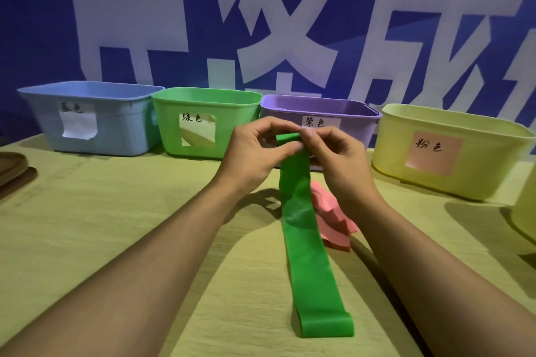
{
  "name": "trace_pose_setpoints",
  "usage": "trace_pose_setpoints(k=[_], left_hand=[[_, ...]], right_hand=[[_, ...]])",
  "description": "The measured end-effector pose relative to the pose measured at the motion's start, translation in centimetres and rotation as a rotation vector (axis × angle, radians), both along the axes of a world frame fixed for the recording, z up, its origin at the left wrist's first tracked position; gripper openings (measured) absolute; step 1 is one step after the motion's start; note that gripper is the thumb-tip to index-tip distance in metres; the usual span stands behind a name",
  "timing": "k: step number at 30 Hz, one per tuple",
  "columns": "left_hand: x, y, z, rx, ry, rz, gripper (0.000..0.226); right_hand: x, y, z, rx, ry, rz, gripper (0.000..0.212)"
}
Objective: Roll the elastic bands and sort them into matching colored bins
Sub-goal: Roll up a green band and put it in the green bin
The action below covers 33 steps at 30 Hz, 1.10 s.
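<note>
— Fingers (293, 149) of the left hand (252, 153) and those of the right hand (338, 159) are curled onto the far end of the green elastic band (307, 243), pinching it between thumb and fingertips, aren't they?

— Yes. Both hands grip that top edge, raised above the wooden table (116, 226), and the fingertips of the two hands nearly meet over it. Whether the first turn of a roll is formed there cannot be told.

— And the remainder of the band?

— It runs from the fingers toward the person, flat and doubled, its looped end lying on the table between the two forearms.

— What lies just below the right fingers?

— A crumpled pink elastic band (333, 220), on the table beside the green one and partly behind it, under the right wrist.

— Beyond the fingers?

— Four bins in a row against a blue wall with large white characters (290, 23). Directly behind the fingertips stands the purple bin (348, 113); to their left the green bin (203, 101), then farther left the blue bin (87, 93); to their right the yellow bin (478, 182), which carries a pink label (429, 152). Each bin has a handwritten label on its front.

— Anything far left of the fingers?

— A dark brown object (11, 165) at the table's edge, cut off by the frame.
</note>
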<state>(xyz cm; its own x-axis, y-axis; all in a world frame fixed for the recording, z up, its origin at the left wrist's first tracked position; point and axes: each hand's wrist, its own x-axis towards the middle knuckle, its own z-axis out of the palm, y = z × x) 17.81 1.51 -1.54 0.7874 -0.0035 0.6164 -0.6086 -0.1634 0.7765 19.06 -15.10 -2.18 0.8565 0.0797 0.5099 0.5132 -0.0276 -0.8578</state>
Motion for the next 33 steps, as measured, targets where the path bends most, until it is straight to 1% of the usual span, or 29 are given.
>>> trace_pose_setpoints(k=[2, 5, 7, 11, 19, 28, 31, 33], left_hand=[[-0.12, 0.17, -0.05, -0.040, 0.055, -0.044, 0.027], [-0.39, 0.04, -0.09, -0.152, 0.152, -0.086, 0.016], [-0.40, -0.10, -0.13, -0.164, 0.184, -0.062, 0.019], [-0.24, -0.09, -0.27, -0.143, 0.183, -0.011, 0.019], [-0.16, 0.01, -0.46, -0.151, 0.152, -0.021, 0.007], [-0.17, 0.00, -0.51, -0.189, 0.173, -0.053, 0.012], [-0.20, 0.03, -0.51, -0.191, 0.187, -0.055, 0.015], [-0.11, 0.04, -0.58, -0.178, 0.188, -0.040, 0.019]], right_hand=[[0.05, -0.09, 0.03, 0.039, 0.022, 0.008, 0.021], [0.08, -0.24, 0.04, 0.067, 0.041, 0.022, 0.021], [0.04, -0.23, 0.05, 0.070, 0.049, 0.030, 0.020], [0.03, -0.21, 0.04, 0.069, 0.062, 0.038, 0.018], [0.17, -0.40, -0.06, 0.077, 0.073, 0.058, 0.015], [0.22, -0.61, -0.06, 0.097, 0.092, 0.111, 0.017], [0.26, -0.62, -0.17, 0.101, 0.120, 0.132, 0.020], [0.06, -0.38, -0.17, 0.101, 0.148, 0.135, 0.026]])
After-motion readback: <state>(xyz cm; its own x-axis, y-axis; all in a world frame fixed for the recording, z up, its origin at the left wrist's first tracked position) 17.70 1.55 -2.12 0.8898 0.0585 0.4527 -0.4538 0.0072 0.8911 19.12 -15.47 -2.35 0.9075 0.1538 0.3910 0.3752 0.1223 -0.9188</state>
